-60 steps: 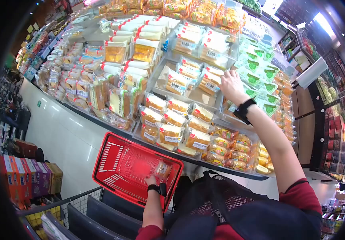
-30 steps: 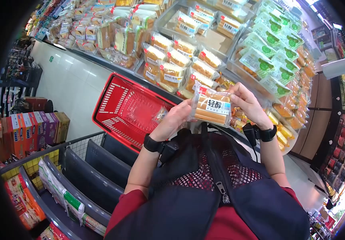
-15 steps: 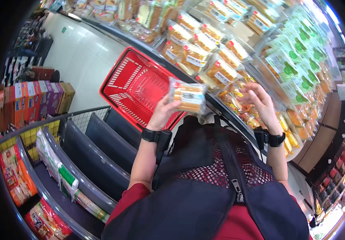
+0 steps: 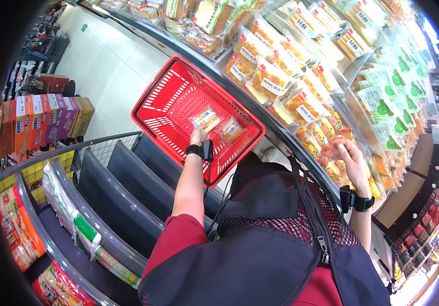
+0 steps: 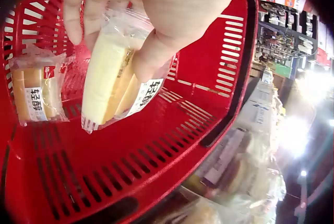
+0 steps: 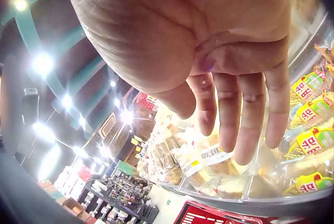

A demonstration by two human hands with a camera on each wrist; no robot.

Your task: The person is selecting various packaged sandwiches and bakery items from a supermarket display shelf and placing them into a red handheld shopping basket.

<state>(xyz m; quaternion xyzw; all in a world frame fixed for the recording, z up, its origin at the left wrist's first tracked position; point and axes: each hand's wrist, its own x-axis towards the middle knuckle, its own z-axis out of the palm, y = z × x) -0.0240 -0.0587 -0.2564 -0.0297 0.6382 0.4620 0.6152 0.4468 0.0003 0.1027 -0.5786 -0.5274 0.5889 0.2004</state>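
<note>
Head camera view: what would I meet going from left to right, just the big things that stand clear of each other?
Row of orange and purple cardboard boxes → slotted red plastic shopping basket → the person's bare right hand → small red packs on dark shelving.

Red basket (image 4: 164, 91), wrapped bread (image 4: 231, 129) inside; display counter (image 4: 146, 37), piled packaged breads (image 4: 272, 79)

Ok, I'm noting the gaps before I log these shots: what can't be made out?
- Part of the held bread pack: left wrist view, behind the thumb of the left hand.
- Fine print on the other bread pack: head view, too small.
- Most of the red basket: right wrist view, cut off by the bottom edge.
</note>
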